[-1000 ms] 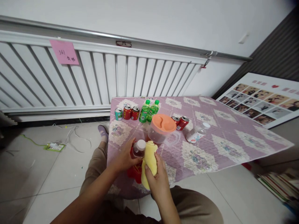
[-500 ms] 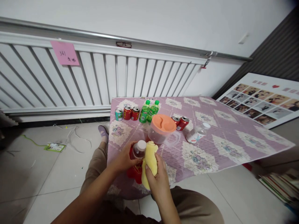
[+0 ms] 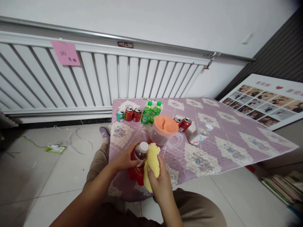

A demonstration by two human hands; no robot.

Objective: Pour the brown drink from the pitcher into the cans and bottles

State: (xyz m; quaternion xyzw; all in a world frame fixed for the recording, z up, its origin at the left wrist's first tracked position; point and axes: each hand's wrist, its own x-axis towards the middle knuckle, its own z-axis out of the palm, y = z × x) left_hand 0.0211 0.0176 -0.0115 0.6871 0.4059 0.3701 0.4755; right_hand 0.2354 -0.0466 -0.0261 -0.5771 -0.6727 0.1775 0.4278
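Observation:
My left hand (image 3: 126, 158) is wrapped round a clear bottle (image 3: 141, 153) with a pale cap, standing nearly upright close to the table's near edge. In my right hand (image 3: 161, 178) is a rolled yellow cloth (image 3: 153, 160), held right beside the bottle; I cannot tell whether they touch. Beneath them lies a red item with gold marks (image 3: 137, 177), partly hidden by my hands and the cloth. Just beyond the cloth stands a clear plastic jug (image 3: 157, 137) with an orange lid (image 3: 165, 125).
Along the table's far left stand several cans (image 3: 129, 114) and two green bottles (image 3: 147, 113). Right of the jug are red cans (image 3: 185, 125) and a clear bottle (image 3: 200, 135), lying tilted. A patterned cloth (image 3: 227, 151) covers the table. A radiator (image 3: 137, 75) lines the wall.
Almost nothing differs. The fingers of my left hand have shifted slightly on the bottle; the cloth stays in place.

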